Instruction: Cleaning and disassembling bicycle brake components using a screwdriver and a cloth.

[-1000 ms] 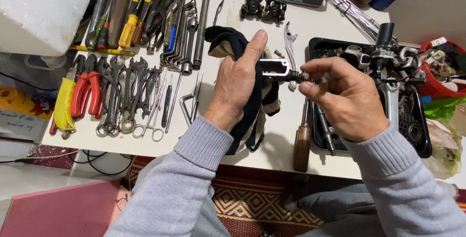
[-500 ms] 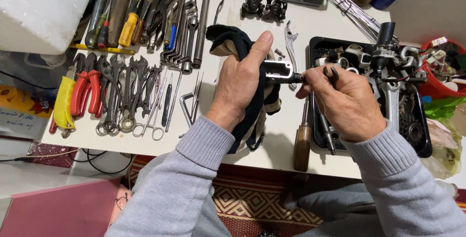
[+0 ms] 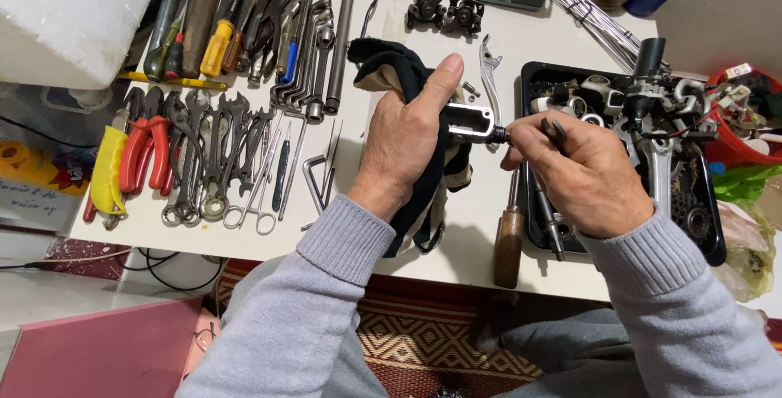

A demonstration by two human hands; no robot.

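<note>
My left hand [image 3: 407, 141] grips a silver metal part [image 3: 471, 122] together with a black and cream work glove [image 3: 389, 72], thumb lying along the top of the part. My right hand [image 3: 582, 174] pinches a small dark piece [image 3: 556, 131] at the right end of that part, fingertips closed on it. Both hands are held above the white table [image 3: 476, 227], just left of a black tray. The part's middle is hidden under my left palm.
Wrenches, pliers and screwdrivers [image 3: 244, 64] lie in rows at the left, with red and yellow handled pliers [image 3: 130, 166]. A wooden-handled tool [image 3: 508, 239] lies under my right hand. The black tray [image 3: 713, 231] holds bike parts. A silver lever [image 3: 490, 72], two black calipers [image 3: 446, 8] and a red tub [image 3: 745, 141] surround.
My right hand has shifted slightly on the end of the metal part, fingers turning and closing tighter on the small piece. The left hand stays in the same grip.
</note>
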